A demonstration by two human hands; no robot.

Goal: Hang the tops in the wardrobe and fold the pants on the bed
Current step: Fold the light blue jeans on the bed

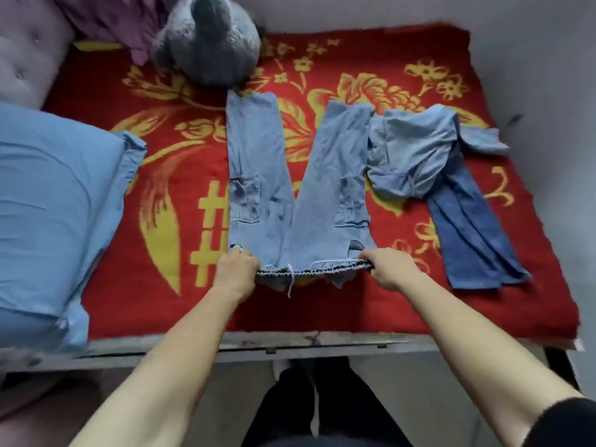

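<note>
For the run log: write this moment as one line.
jeans: spread on bed, legs apart, unfolded | left hand: grips waistband | right hand: grips waistband

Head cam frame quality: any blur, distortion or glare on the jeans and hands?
Head view: strong wide-angle bowing, the edges of the red floral blanket curve; soft and smeared overall, worst at the grey plush toy and the corners; light flat, no glare, faint shadows; the light blue cargo jeans, the left hand and the right hand gripping them are readable.
</note>
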